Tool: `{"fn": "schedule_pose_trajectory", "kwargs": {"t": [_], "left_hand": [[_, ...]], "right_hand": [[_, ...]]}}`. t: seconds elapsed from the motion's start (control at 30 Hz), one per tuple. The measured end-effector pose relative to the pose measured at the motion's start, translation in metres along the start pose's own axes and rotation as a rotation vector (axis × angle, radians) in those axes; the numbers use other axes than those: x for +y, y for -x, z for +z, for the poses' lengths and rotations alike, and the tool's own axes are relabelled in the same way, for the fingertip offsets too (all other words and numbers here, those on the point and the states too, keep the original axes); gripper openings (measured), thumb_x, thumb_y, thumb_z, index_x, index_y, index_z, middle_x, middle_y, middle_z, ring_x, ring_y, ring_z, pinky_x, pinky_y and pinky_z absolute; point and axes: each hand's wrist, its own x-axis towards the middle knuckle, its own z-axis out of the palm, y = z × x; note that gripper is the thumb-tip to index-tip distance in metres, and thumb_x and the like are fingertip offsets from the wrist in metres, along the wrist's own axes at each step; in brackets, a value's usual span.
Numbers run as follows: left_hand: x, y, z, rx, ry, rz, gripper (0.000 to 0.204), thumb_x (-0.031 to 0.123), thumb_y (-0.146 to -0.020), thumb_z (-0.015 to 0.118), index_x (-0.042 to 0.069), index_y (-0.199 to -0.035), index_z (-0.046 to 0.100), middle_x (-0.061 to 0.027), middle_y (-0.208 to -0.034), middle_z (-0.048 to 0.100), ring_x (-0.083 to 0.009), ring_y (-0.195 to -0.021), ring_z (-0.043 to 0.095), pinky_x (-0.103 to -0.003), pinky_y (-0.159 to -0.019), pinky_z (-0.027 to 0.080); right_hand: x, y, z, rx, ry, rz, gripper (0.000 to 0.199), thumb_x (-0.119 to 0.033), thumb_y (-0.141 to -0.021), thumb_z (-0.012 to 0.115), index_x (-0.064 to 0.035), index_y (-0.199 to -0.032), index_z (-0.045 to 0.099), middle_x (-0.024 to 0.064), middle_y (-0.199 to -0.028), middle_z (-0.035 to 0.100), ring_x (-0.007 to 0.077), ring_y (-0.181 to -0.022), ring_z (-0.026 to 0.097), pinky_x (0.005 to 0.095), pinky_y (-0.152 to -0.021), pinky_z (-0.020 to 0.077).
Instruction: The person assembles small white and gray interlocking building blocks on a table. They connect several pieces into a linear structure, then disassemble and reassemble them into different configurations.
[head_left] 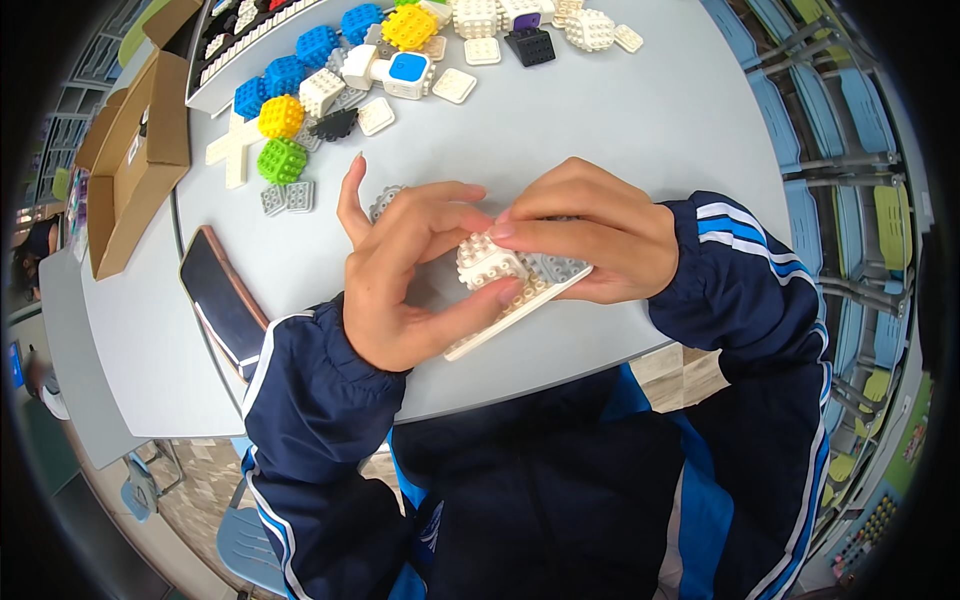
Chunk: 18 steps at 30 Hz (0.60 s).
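Close to the table's near edge, both of my hands are closed around a small assembly of building pieces. My left hand [405, 270] has its thumb and index finger on a white studded block [485, 262], its little finger raised. My right hand [605, 235] grips a long cream-white plate [500, 325] from the right, its fingertips meeting the left hand's at the block's top. A grey studded piece [560, 268] sits along the plate beside the block, partly under my right fingers. Behind my left hand a grey round piece [385, 203] is mostly hidden.
Studded blue, yellow [281, 117], green [282, 160] and white blocks lie across the far table. A white cross-shaped piece [233, 150] is at the left. Nearer lies a dark-screened phone [222, 300]. An open cardboard box [140, 170] and a tray of parts [240, 50] stand far left.
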Motion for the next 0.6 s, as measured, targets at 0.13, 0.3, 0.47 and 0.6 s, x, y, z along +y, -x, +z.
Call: {"fn": "schedule_pose_trajectory", "kwargs": {"t": [0.13, 0.3, 0.47, 0.6], "left_hand": [[-0.0003, 0.0001, -0.0009, 0.000, 0.013, 0.010, 0.038, 0.022, -0.072, 0.089, 0.003, -0.102, 0.075, -0.0074, -0.111, 0.073, -0.0220, -0.109, 0.068, -0.055, -0.122, 0.000], [0.0009, 0.0009, -0.0037, 0.006, -0.001, 0.034, 0.038, 0.020, -0.070, 0.088, 0.003, -0.101, 0.075, -0.0067, -0.106, 0.074, -0.0225, -0.109, 0.068, -0.057, -0.122, 0.000], [0.0020, 0.0007, -0.0033, 0.012, -0.008, 0.049, 0.040, 0.021, -0.068, 0.089, 0.004, -0.102, 0.074, -0.0084, -0.103, 0.074, -0.0227, -0.109, 0.068, -0.057, -0.121, 0.000], [0.0032, 0.0022, -0.0048, -0.004, -0.019, 0.069, 0.042, 0.020, -0.071, 0.085, 0.005, -0.107, 0.069, -0.0116, -0.107, 0.076, -0.0248, -0.115, 0.067, -0.058, -0.122, -0.001]], "right_hand": [[0.0013, 0.0019, 0.0002, 0.004, 0.028, -0.003, 0.061, -0.011, -0.069, 0.093, 0.0015, -0.123, 0.068, 0.0141, -0.116, 0.069, 0.0277, -0.098, 0.068, 0.0340, -0.080, 0.0558], [0.0028, 0.0028, 0.0016, 0.022, 0.020, -0.004, 0.060, -0.011, -0.069, 0.093, 0.0017, -0.122, 0.069, 0.0139, -0.116, 0.069, 0.0271, -0.098, 0.068, 0.0339, -0.079, 0.0556], [0.0023, 0.0029, 0.0010, 0.013, 0.022, -0.001, 0.060, -0.012, -0.070, 0.093, 0.0020, -0.123, 0.069, 0.0139, -0.116, 0.069, 0.0269, -0.097, 0.068, 0.0339, -0.079, 0.0554], [0.0015, 0.0017, 0.0019, 0.033, 0.011, 0.010, 0.056, -0.009, -0.070, 0.091, 0.0011, -0.120, 0.070, 0.0126, -0.114, 0.068, 0.0271, -0.095, 0.067, 0.0339, -0.077, 0.0562]]}}
